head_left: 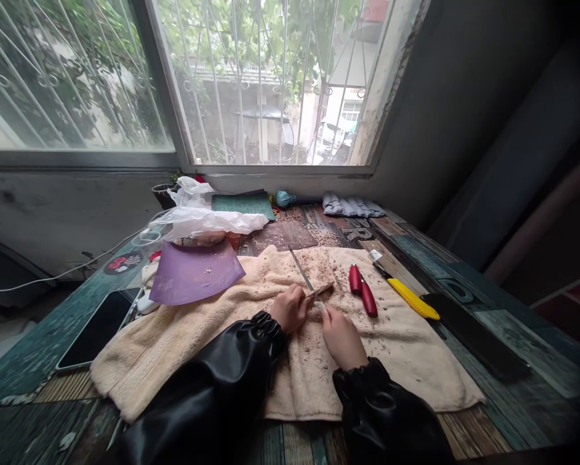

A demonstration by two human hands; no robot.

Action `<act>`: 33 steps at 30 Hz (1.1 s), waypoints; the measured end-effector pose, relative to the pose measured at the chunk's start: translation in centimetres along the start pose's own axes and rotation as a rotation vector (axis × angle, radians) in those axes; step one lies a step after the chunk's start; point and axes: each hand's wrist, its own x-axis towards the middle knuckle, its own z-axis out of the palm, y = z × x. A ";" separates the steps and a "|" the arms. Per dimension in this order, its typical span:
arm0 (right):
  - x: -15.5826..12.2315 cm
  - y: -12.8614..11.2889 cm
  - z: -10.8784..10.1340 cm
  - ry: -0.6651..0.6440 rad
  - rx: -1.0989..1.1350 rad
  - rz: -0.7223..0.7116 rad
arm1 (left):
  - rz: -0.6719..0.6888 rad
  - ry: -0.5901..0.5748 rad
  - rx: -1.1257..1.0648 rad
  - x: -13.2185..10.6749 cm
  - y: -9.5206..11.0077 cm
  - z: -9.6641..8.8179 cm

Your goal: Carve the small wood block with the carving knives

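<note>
In the middle of the beige towel (241,303), my left hand (290,307) is closed on a small brown wood piece (325,288) that sticks out to the right. My right hand (342,336) grips the pale handle end of a long thin metal file (300,266). The file crosses the wood piece close to my left fingertips and points away toward the window. Wood shavings lie scattered around both hands. Right of them, two red-handled tools (362,290) rest on the towel; their blades are hard to make out. A yellow utility knife (413,298) lies farther right.
A purple sandpaper sheet (196,274) and a phone (101,328) lie at the left. White plastic bags (207,221), a green cutting mat (244,205) and a grey padded bundle (352,205) are at the back. A long black object (478,339) lies at the right.
</note>
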 end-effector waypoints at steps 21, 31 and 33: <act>-1.5 2.0 -0.2 -0.025 0.007 0.009 | 0.014 0.010 -0.102 0.4 -0.7 0.0; -0.7 1.0 0.0 -0.014 0.027 -0.027 | -0.034 0.039 -0.093 0.3 -0.8 0.4; -1.4 1.5 -0.1 -0.008 0.029 -0.028 | -0.018 0.033 -0.116 0.3 -0.8 0.3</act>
